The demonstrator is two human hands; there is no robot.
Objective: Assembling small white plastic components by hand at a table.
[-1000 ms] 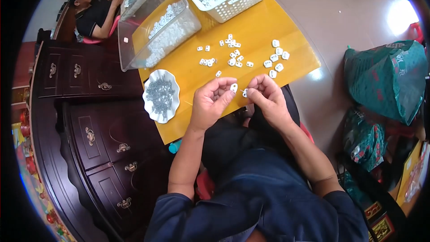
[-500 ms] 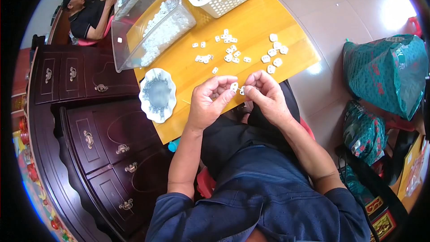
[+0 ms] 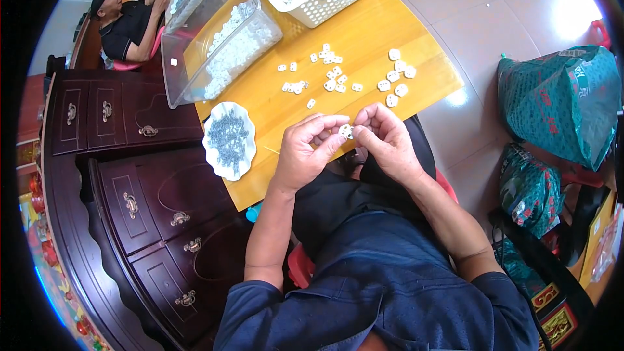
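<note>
Small, white, plastic-looking pieces with dark holes (image 3: 346, 131) meet between the pinching thumbs and fingers of the left hand (image 3: 303, 151) and right hand (image 3: 390, 145), by the yellow wooden table (image 3: 426, 75). A slackened pinch could drop one onto the black trousers (image 3: 318, 207).

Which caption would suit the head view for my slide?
Left hand and right hand hold small white pieces close together at a wooden table, near a scalloped dish.

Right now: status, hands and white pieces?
Left hand, right hand: pinching small white pieces. Pieces close together, contact unclear. No obstruction visible between hands.
</note>
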